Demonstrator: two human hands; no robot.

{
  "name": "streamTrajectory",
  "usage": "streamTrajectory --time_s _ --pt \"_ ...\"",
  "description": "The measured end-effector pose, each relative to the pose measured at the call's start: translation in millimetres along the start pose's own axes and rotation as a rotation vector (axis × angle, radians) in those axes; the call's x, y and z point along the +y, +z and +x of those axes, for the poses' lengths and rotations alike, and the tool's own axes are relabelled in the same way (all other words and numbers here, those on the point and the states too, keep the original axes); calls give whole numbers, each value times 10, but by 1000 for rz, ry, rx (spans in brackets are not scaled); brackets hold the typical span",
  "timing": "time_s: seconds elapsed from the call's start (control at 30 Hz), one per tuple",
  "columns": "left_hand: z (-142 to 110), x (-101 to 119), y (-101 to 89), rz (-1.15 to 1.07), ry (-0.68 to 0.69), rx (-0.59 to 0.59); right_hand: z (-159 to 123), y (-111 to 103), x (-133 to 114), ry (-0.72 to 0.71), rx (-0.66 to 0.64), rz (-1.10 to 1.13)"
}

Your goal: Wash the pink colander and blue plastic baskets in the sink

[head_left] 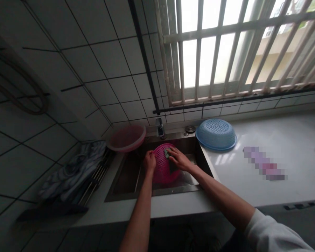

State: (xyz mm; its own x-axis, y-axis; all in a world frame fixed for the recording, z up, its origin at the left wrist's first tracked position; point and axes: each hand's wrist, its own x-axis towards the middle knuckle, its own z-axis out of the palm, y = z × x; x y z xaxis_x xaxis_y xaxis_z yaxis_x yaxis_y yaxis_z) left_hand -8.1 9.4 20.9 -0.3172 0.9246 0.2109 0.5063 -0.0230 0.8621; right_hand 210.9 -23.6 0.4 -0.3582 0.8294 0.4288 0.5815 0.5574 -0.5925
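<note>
A pink perforated colander [162,168] sits upturned in the steel sink [126,175]. My left hand [149,161] is closed on its left rim and steadies it. My right hand [179,158] presses a small green sponge [167,153] against the top of the colander, fingers curled over the sponge.
A blue colander [216,134] lies upside down on the white counter [278,140] right of the sink. A pink basin [126,137] leans at the sink's back left corner beside the tap [160,127]. A patterned cloth [73,168] lies on a rack at the left. Barred window above.
</note>
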Motion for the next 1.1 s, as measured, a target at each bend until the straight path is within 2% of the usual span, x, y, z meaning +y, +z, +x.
streamTrajectory --time_s 0.13,0.2,0.23,0.3,0.4,0.47,0.53,0.67,0.73,0.8,0.93,1.0,1.03,1.1 --pt "-14 5 86 -148 -204 -213 12 52 -442 -259 -108 -147" --pt "-45 15 127 -211 -232 -266 15 37 -533 -365 -158 -141" --pt "-63 18 134 -252 -235 -269 18 13 -520 -368 -155 -129" --pt "-93 16 116 -310 -250 -263 28 -65 -382 -265 -81 -96" --pt "-111 6 61 -322 -296 -242 43 -201 -63 -6 87 -8" --pt "-108 8 51 -309 -303 -230 39 -248 49 93 139 27" --pt "-103 18 69 -309 -270 -219 17 -234 -3 68 114 -6" --pt "-111 37 127 -306 -162 -213 -24 -103 -368 -208 -69 -126" --pt "-125 40 131 -309 -140 -219 -19 -77 -446 -272 -115 -139" --pt "-139 43 116 -317 -148 -229 4 -107 -367 -235 -95 -125" --pt "-153 61 96 -280 -176 -239 39 -203 -17 37 49 -51" --pt "-150 67 114 -280 -168 -252 30 -195 35 138 92 -55" --pt "-147 67 127 -295 -162 -256 20 -173 7 133 88 -77" --pt "-139 57 154 -341 -143 -258 -2 -108 -131 14 28 -139"
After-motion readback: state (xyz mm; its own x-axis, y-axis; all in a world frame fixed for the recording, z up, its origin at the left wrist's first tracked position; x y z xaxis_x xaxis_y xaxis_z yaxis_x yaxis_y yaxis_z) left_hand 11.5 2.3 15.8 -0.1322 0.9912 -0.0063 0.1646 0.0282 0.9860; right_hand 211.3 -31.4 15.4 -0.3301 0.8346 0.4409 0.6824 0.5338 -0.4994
